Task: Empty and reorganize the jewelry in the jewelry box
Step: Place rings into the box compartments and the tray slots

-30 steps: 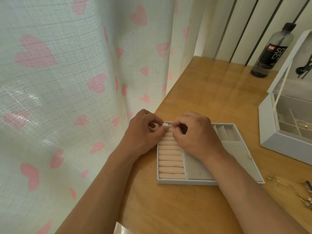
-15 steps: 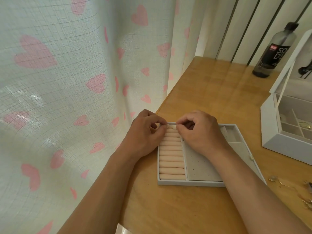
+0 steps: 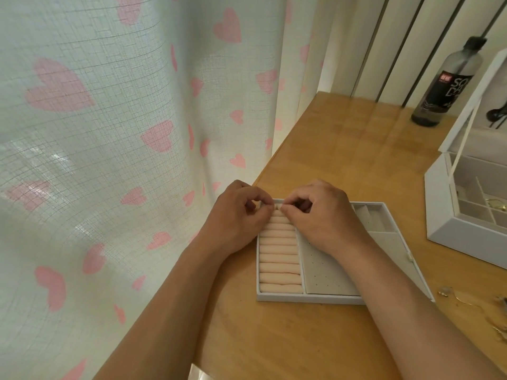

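Observation:
A grey jewelry tray (image 3: 310, 298) lies on the wooden table, with a column of pink ring rolls (image 3: 278, 259) on its left side and a perforated earring pad (image 3: 326, 272) beside them. My left hand (image 3: 238, 220) and my right hand (image 3: 321, 215) meet at the far end of the rolls. Both have curled fingers, and their fingertips pinch a small pale item (image 3: 277, 207) over the top roll. What the item is cannot be made out. The white jewelry box (image 3: 466, 231) stands open at the right, holding a gold piece (image 3: 496, 204) in its compartments.
Loose gold jewelry (image 3: 466, 300) lies on the table right of the tray. A dark bottle (image 3: 450, 86) stands at the back right. A heart-patterned curtain (image 3: 109, 133) hangs along the table's left edge.
The view has shifted slightly; both hands stay at the top of the ring rolls, fingertips lower and closer to the roll. The small pale item shows less than before.

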